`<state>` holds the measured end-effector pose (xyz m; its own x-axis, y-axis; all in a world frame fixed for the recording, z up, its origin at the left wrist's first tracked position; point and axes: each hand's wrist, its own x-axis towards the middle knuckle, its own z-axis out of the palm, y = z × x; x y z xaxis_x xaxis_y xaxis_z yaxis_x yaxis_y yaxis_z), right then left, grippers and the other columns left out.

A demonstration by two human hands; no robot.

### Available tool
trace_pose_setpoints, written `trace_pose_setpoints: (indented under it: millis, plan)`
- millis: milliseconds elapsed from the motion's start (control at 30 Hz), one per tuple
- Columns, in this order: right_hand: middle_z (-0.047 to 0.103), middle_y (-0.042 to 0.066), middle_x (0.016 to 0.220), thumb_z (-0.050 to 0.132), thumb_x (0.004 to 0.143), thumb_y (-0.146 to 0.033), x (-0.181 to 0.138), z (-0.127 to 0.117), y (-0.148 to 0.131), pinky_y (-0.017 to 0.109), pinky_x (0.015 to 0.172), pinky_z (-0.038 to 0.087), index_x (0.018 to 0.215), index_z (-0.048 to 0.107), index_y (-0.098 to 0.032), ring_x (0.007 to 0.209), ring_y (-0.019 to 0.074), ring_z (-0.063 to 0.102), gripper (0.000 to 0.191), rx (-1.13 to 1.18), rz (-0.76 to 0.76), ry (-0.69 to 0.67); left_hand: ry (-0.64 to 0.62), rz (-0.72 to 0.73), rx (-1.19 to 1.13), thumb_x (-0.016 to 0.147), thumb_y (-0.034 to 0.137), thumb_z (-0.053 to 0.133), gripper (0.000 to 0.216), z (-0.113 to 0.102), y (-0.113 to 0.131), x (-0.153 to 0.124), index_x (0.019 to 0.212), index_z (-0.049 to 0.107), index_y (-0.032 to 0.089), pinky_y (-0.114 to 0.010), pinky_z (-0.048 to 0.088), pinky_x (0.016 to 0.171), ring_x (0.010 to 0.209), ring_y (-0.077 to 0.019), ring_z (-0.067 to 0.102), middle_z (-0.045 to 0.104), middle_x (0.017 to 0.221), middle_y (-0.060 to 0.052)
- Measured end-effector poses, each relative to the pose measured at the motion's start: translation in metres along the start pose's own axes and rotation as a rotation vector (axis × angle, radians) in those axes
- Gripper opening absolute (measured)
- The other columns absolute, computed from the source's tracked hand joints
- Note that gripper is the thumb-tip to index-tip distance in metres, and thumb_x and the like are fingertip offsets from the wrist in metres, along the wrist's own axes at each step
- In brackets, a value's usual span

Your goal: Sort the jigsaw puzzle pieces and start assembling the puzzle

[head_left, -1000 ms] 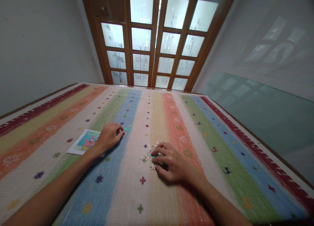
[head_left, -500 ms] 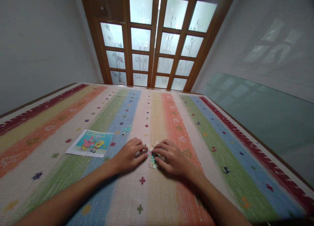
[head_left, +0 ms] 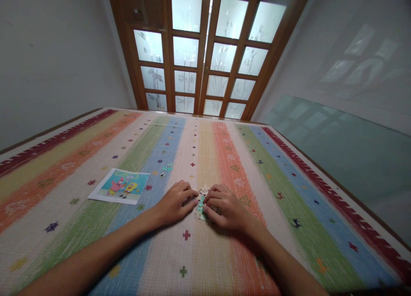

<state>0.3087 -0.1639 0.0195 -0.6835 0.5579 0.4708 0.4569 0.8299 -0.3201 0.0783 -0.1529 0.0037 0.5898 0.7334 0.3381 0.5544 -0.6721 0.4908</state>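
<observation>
Facing each other across a small pile of puzzle pieces [head_left: 201, 207], the left hand [head_left: 176, 204] and the right hand [head_left: 227, 207] have curled fingers, probably for guarding the pieces within reach; I cannot tell whether any piece is pinched. A few turquoise pieces [head_left: 167, 168] lie apart, farther away, perhaps sorted by colour. At left, the printed picture [head_left: 122, 187] lies flat, face up, maybe for easy looking. Striped cloth [head_left: 212, 261] covers the bench [head_left: 32, 138]; beyond stand wooden doors [head_left: 210, 52] with frosted panes, between plain walls [head_left: 58, 52].

Wooden glass-paned doors [head_left: 199, 73] beyond a striped tablecloth [head_left: 207, 253]
</observation>
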Motion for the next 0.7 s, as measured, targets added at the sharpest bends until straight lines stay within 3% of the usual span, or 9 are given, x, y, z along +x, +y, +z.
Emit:
trace_pose_setpoints:
  millis: [167,300,500,700]
  plan:
    - [0.070,0.006,0.076,0.053,0.096,-0.021,0.000,0.001,0.001,0.038,0.079,0.044,0.073,0.067,-0.019,0.079,0.0209,0.058,0.026,-0.018,-0.014,0.000,-0.004,0.032,-0.029,0.103,0.029,0.051,0.022,-0.003,0.005,0.000,0.094,0.069,0.018,-0.037,0.045,0.082,0.090,-0.0218,0.054,0.063,0.091,-0.007]
    - [0.070,0.005,0.075,0.052,0.096,-0.022,-0.001,0.001,0.002,0.039,0.079,0.043,0.073,0.066,-0.019,0.077,0.0202,0.057,0.027,-0.021,-0.012,0.001,0.025,0.031,-0.058,0.103,0.028,0.047,0.027,-0.022,0.000,0.003,0.086,0.066,0.018,-0.037,0.046,0.082,0.088,-0.0215,0.055,0.063,0.087,-0.007]
    - [0.070,0.005,0.076,0.048,0.097,-0.021,-0.001,-0.001,0.001,0.039,0.079,0.043,0.074,0.065,-0.020,0.079,0.0201,0.058,0.029,-0.018,0.000,-0.033,0.128,-0.103,0.030,0.099,0.034,0.051,0.027,-0.058,-0.047,0.002,0.081,0.067,0.021,-0.039,0.046,0.083,0.083,-0.0217,0.057,0.067,0.082,-0.006]
    - [0.069,0.004,0.073,0.049,0.097,-0.020,-0.001,-0.002,0.002,0.038,0.079,0.043,0.072,0.064,-0.020,0.076,0.0195,0.059,0.029,-0.005,-0.006,-0.014,0.191,-0.198,0.096,0.094,0.035,0.055,0.024,-0.062,-0.076,-0.001,0.079,0.067,0.022,-0.039,0.049,0.080,0.078,-0.0220,0.058,0.067,0.078,-0.005]
